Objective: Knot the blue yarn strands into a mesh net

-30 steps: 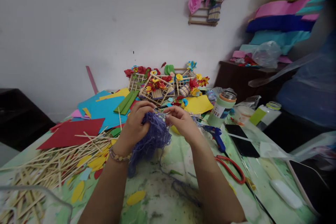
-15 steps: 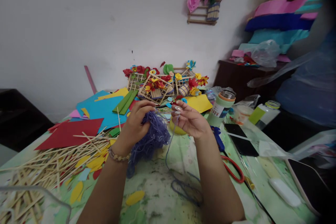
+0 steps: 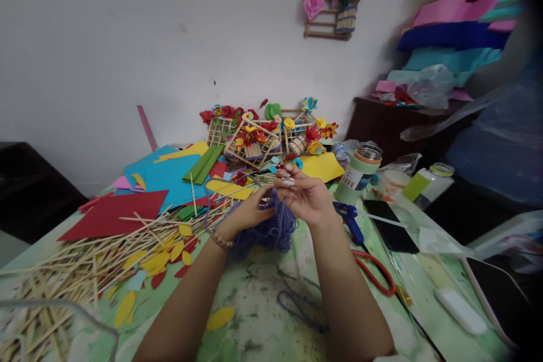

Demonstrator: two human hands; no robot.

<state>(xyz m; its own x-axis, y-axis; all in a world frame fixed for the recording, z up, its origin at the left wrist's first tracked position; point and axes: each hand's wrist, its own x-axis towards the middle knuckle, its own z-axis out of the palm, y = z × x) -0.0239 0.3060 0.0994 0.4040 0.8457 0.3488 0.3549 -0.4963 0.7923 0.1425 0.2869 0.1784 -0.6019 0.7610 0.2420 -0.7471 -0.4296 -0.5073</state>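
Thin wooden sticks (image 3: 85,266) lie heaped at the table's (image 3: 258,322) left, partly over yellow petal shapes (image 3: 155,262), with a red sheet (image 3: 114,215) and blue sheets (image 3: 167,172) beyond. Small wooden lattices (image 3: 254,150) bearing paper flowers (image 3: 257,136) crowd the back. Rightward sit a green jar (image 3: 348,191), a blue glue gun (image 3: 354,228), a dark phone (image 3: 399,241) and a red-handled tool (image 3: 393,287). A flower-decked rack (image 3: 326,35) hangs on the wall (image 3: 127,28).

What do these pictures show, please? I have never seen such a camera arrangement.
There is no machine, only a person's two bare hands. One camera, worn on the head, looks forward and down. The left hand holds a tangle of purple yarn; the right hand is close beside it, but whether it pinches a strand is unclear. On the table lie thin sticks and coloured paper to the left, a blue glue gun and a dark phone-like device to the right, and small flower-decorated frames behind.
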